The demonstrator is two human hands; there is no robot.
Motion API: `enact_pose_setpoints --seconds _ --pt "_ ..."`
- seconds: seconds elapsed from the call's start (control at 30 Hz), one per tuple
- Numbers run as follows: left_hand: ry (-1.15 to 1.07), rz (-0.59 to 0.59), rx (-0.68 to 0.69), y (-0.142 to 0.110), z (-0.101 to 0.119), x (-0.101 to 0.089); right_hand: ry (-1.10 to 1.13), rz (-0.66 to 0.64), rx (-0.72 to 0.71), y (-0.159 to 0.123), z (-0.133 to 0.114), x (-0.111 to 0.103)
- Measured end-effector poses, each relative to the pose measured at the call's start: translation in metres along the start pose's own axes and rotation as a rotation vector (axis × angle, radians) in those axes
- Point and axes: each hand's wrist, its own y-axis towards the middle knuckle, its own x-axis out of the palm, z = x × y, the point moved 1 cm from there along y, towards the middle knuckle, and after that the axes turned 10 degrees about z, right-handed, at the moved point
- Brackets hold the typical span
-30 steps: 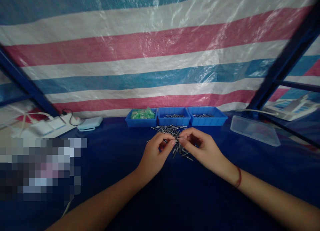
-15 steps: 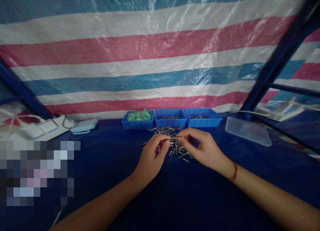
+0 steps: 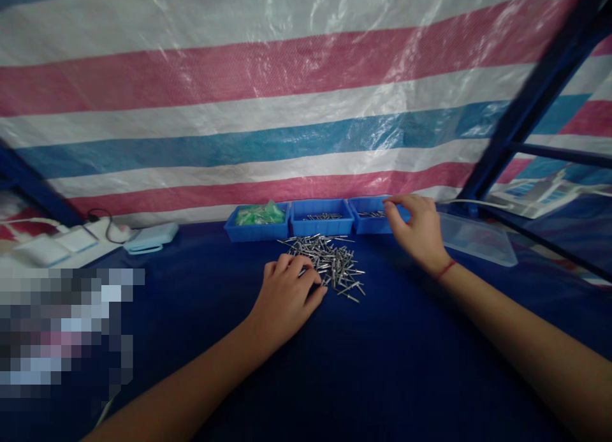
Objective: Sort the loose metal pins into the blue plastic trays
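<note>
On the blue table (image 3: 382,365) filling the lower frame, we judge the work only partway along: a big loose heap (image 3: 335,260) of thin metal pieces is left at centre, against small batches (image 3: 322,217) already in the middle bin (image 3: 321,228) and right bin (image 3: 371,226) just above. Our left hand (image 3: 287,289) lies loosely curled at the heap's left edge, and our right hand (image 3: 419,228), right of centre, has thumb and forefinger close together by the right bin; we cannot tell whether either grips anything. The left bin (image 3: 258,233) contains green plastic packaging (image 3: 255,215).
</note>
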Motion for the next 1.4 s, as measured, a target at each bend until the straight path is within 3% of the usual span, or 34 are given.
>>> enact_pose_setpoints --seconds 0.2,0.33,0.4,0.5,0.63,0.8,1.03,1.4 --pt "0.03 -0.018 -0.028 0.002 0.0 -0.002 0.219 -0.174 -0.192 -0.01 -0.047 -0.016" --pt "-0.018 0.087 -0.112 0.004 -0.004 -0.004 0.347 -0.299 -0.232 -0.02 -0.069 -0.023" --pt "-0.115 0.179 -0.144 0.006 -0.005 -0.004 0.408 -0.358 -0.185 -0.025 -0.078 -0.023" --pt "-0.344 0.283 -0.18 0.006 -0.004 -0.003 0.525 -0.431 -0.006 -0.033 -0.088 -0.021" --pt "-0.529 0.291 -0.229 0.004 0.001 0.001 0.678 -0.48 0.235 -0.039 -0.096 -0.021" --pt "-0.588 0.259 -0.194 0.002 0.004 0.001 0.804 -0.507 0.408 -0.041 -0.098 -0.022" --pt "-0.644 0.208 -0.174 0.002 0.006 0.0 0.84 -0.545 0.414 -0.04 -0.1 -0.023" --pt "-0.666 0.271 -0.204 0.003 0.006 0.002 0.861 -0.506 0.435 -0.043 -0.1 -0.024"
